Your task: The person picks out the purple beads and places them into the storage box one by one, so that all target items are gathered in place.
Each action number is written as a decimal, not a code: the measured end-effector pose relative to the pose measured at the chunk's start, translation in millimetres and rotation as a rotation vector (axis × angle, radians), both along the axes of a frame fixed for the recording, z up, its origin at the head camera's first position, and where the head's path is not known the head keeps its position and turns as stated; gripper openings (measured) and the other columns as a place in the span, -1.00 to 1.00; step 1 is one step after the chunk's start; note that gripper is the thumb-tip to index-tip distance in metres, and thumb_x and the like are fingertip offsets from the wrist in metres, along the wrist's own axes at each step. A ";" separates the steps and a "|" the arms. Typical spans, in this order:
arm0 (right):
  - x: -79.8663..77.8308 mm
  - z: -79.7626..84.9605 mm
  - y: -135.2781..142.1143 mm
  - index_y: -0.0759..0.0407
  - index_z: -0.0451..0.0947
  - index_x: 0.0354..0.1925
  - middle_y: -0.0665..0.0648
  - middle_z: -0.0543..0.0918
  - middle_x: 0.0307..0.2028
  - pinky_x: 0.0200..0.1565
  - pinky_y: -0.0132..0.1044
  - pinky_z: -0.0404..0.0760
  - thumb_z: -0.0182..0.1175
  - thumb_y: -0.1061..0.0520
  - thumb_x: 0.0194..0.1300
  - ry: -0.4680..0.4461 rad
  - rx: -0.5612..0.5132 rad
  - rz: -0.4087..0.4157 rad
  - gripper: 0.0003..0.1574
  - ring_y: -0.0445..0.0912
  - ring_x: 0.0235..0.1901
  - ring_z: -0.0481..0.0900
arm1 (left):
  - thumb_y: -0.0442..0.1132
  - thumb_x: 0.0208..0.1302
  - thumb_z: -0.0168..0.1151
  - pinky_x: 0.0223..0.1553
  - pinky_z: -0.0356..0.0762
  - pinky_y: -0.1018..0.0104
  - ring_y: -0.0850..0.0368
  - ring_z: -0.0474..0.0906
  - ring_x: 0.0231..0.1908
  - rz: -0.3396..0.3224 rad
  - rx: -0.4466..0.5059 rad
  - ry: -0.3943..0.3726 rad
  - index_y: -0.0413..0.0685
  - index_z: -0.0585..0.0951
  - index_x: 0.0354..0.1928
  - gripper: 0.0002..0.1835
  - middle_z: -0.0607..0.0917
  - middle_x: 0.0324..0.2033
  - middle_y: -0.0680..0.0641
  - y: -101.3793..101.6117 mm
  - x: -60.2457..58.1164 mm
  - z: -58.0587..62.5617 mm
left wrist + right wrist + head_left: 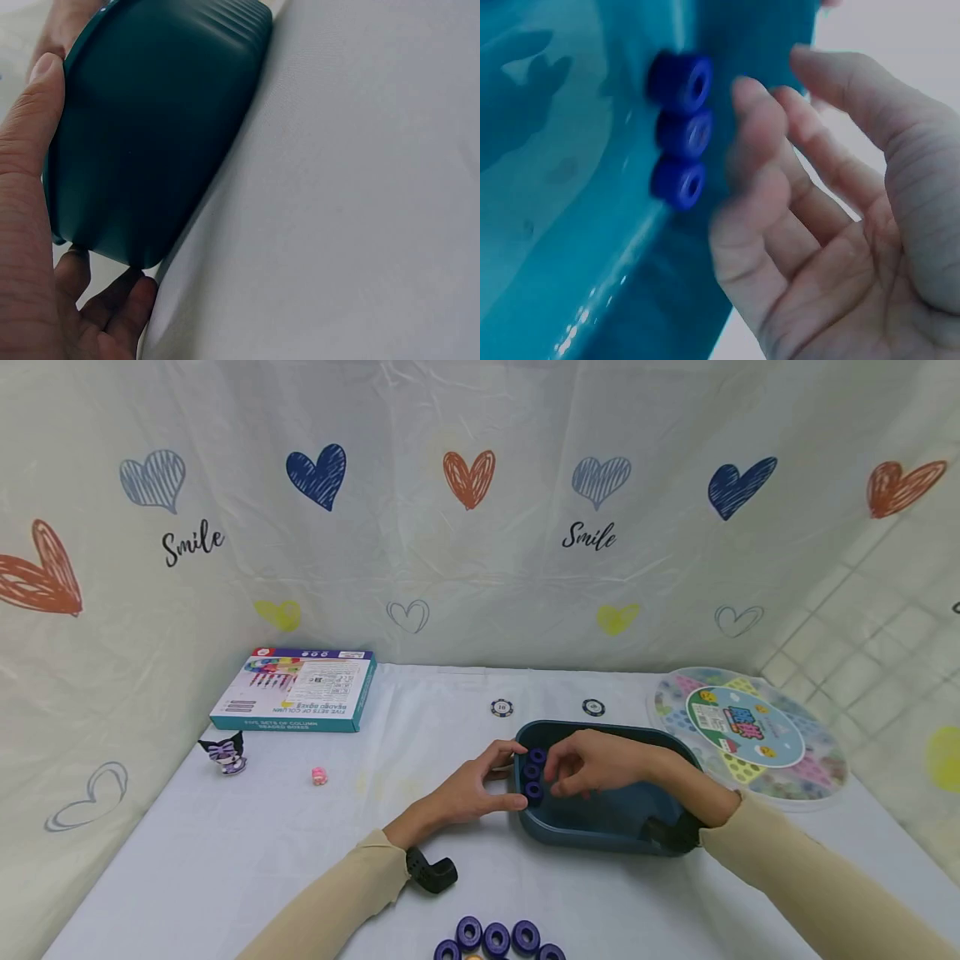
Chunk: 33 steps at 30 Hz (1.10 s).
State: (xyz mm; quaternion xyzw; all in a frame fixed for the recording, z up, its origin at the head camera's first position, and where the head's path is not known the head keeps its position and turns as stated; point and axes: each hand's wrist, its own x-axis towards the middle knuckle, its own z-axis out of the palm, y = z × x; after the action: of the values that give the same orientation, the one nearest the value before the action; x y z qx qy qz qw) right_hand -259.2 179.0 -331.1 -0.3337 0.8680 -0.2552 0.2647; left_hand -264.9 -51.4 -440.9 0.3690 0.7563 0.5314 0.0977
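Note:
A dark teal tray (600, 839) stands on the white-covered table. Three thick purple rings (676, 135) are lined up in a row along its left end wall. My left hand (468, 789) grips that end from outside, thumb at the near corner and fingers at the far one; the left wrist view shows the thumb against the rim and fingertips touching the outer wall. Inside the tray, just right of the rings, hovers my right hand (600, 762). Its fingers are loosely bent and blurred in the right wrist view, with nothing between them and the thumb.
Several more purple rings (497, 939) lie at the near edge of view. Two poker chips (502, 707) sit behind the tray. To its right is a round patterned disc (817, 777). A boxed set (292, 689), a small figurine (225, 754) and a pink bead (319, 776) are at left.

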 end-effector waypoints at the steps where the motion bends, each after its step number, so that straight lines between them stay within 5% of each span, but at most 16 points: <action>1: 4.4 0.8 -0.3 0.08 0.54 -0.24 -0.01 0.59 -0.51 -0.52 -0.27 0.54 0.20 0.02 0.18 0.023 -0.022 0.008 -0.79 -0.13 -0.60 0.52 | 0.19 0.03 0.24 0.14 0.25 0.10 0.17 0.30 0.15 0.000 0.000 0.000 0.14 0.20 0.24 -0.24 0.33 0.22 0.02 0.3 0.1 0.2; 8: 49.4 7.2 -7.5 -0.05 0.53 -0.27 -0.15 0.53 -0.55 -0.56 -0.41 0.45 0.18 -0.04 0.20 0.178 -0.143 0.048 -0.85 -0.28 -0.62 0.41 | 0.21 0.03 0.22 0.14 0.25 0.13 0.19 0.29 0.16 0.012 -0.022 0.013 0.21 0.19 0.24 -0.25 0.31 0.23 0.08 3.1 -1.0 0.0; 13: 83.9 5.1 -18.9 -0.12 0.51 -0.34 -0.24 0.50 -0.57 -0.54 -0.46 0.45 0.17 -0.05 0.20 0.140 -0.177 0.100 -0.92 -0.35 -0.59 0.39 | 0.19 0.02 0.25 0.14 0.25 0.14 0.21 0.29 0.15 0.029 -0.025 0.026 0.23 0.21 0.23 -0.26 0.31 0.22 0.11 2.6 -1.5 1.3; 18: 110.2 -8.3 -26.5 -0.17 0.48 -0.42 -0.32 0.43 -0.60 -0.57 -0.53 0.40 0.17 -0.05 0.20 0.142 -0.098 0.165 -0.92 -0.43 -0.63 0.35 | 0.20 0.01 0.25 0.15 0.25 0.16 0.24 0.28 0.16 0.020 -0.008 0.022 0.19 0.21 0.23 -0.24 0.31 0.22 0.11 2.0 -2.3 1.4; 25: 127.6 -31.1 -28.8 -0.18 0.49 -0.44 -0.32 0.38 -0.67 -0.57 -0.51 0.33 0.19 -0.19 0.11 0.129 0.087 0.134 -0.82 -0.42 -0.64 0.32 | 0.19 0.01 0.25 0.15 0.25 0.14 0.22 0.28 0.16 0.029 -0.022 0.021 0.20 0.22 0.23 -0.25 0.31 0.23 0.11 0.9 -1.1 2.5; 33: 130.7 -44.3 -24.8 -0.18 0.53 -0.36 -0.28 0.41 -0.67 -0.54 -0.47 0.36 0.22 -0.21 0.07 0.011 0.111 0.057 -0.78 -0.39 -0.62 0.36 | 0.21 -0.01 0.26 0.15 0.24 0.14 0.25 0.27 0.16 0.042 -0.041 0.023 0.22 0.21 0.24 -0.23 0.29 0.22 0.18 -0.1 0.0 0.9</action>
State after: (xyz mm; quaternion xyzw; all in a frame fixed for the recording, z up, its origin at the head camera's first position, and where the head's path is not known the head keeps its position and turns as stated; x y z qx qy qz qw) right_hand -128.6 154.2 -375.4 -0.3445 0.8725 -0.1970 0.2851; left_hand -264.8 -51.5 -440.0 0.3569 0.7756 0.5135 0.0856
